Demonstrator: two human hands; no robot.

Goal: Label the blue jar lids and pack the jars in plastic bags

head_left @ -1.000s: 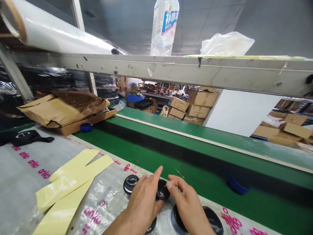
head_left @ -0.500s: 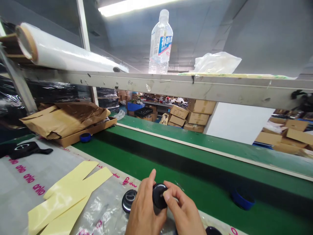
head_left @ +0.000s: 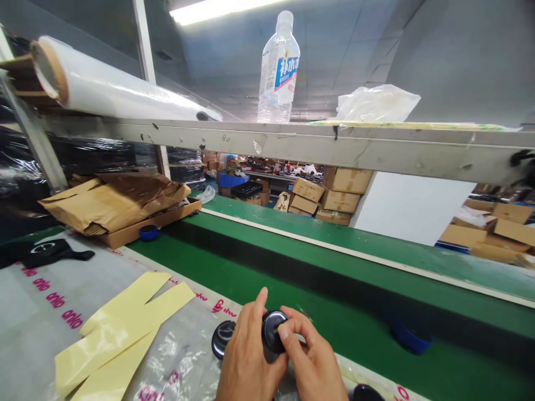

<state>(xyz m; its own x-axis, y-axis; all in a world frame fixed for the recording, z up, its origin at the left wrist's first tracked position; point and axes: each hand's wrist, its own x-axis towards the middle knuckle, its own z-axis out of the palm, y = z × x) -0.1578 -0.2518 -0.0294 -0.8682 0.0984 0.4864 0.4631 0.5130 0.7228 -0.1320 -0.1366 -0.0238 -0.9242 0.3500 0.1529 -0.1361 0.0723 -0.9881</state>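
A round, glossy black cap-like disc [head_left: 273,331] is held between my two hands near the bottom middle of the head view. My left hand [head_left: 249,348] is closed round its left side, with the index finger pointing up. The thumb and fingers of my right hand [head_left: 311,351] pinch its right edge. A similar black disc [head_left: 221,337] lies on the plastic-covered table, just left of my left hand and partly behind it. Another dark round piece [head_left: 366,393] shows at the bottom edge, right of my right hand.
Yellow paper strips [head_left: 125,334] lie on the plastic sheet [head_left: 25,312] at left. Beyond runs a green conveyor belt [head_left: 234,273] with a blue-black ring piece [head_left: 413,337] and a smaller blue one [head_left: 148,232]. A metal shelf beam [head_left: 301,142] crosses above, carrying a bottle [head_left: 279,78].
The view has shifted slightly. Both hands keep their hold on the black disc, whose face is turned a little more toward me.
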